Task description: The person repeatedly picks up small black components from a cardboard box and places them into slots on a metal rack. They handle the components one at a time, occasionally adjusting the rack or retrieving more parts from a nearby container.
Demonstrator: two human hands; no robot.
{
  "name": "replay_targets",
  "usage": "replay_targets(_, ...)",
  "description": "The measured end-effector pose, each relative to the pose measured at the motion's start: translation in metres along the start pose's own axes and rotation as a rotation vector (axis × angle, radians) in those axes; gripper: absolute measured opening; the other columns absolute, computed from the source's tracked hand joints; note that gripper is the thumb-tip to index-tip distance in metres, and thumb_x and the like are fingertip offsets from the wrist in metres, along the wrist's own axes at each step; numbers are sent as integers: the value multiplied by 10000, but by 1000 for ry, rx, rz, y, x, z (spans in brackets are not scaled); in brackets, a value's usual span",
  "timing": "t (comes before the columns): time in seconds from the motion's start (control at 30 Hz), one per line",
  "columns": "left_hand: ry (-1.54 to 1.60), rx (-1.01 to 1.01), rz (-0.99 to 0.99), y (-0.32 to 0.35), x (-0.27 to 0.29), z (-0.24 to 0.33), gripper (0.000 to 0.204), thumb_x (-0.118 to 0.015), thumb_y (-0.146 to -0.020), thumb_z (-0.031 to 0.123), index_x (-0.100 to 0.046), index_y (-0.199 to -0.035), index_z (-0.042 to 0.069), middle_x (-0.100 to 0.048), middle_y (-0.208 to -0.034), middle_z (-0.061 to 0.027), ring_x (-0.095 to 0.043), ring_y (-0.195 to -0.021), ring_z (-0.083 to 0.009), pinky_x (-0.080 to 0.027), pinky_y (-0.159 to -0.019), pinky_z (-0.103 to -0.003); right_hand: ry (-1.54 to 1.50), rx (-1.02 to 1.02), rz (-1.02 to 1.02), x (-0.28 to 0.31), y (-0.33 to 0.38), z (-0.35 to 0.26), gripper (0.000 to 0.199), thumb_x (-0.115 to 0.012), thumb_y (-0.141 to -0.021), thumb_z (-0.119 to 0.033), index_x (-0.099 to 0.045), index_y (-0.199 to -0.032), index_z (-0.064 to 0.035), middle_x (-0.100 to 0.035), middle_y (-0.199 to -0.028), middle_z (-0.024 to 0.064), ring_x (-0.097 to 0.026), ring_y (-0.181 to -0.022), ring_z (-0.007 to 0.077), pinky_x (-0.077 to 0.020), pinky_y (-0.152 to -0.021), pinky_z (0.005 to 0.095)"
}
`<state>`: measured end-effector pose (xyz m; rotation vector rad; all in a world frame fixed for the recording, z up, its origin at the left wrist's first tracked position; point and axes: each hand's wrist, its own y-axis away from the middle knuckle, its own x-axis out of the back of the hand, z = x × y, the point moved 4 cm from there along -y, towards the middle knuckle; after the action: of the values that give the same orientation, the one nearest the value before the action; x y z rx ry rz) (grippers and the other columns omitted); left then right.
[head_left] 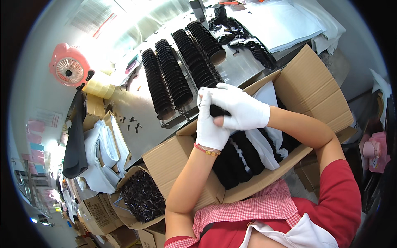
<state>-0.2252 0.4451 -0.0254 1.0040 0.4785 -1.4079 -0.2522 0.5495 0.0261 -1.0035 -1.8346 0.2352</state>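
My left hand and my right hand, both in white gloves, meet above an open cardboard box. Their fingers are bent and pressed together at the tips. Black shows in the gap between them, but whether it is held or lies behind is unclear. Inside the box stand rows of black pieces, with white sheets between some rows. Just beyond my hands, a metal rack carries several long rows of thin black discs on the metal table.
Loose black pieces and white sheets lie on the table's far right. A pink fan, yellow tape rolls and small black parts are at left. Below them sits a carton of dark small parts.
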Motion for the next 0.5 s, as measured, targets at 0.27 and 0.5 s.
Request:
replay_targets(0.27,-1274,-437,133,-31,15,18,120,-662,-888,118,-615,-972,46,-645,-820,-43,-621,-747,-119,-504,-605,-268,-446,-646,260,34,-13,197,758,-794,-810,-210,-415,-1441,-26,-493,-1408,153,-497,-1297,254,-393,-1104,370)
replay_targets(0.5,-1934,-436,214,-32,5,15,308,-612,-806,145,-676,-1096,62,-693,-1054,-187,-667,-971,-366,-528,-864,-416,-664,-573,-156,3,-56,190,657,-643,-777,66,-521,-1407,-74,-667,-1089,42,-621,-967,95,-532,-886,256)
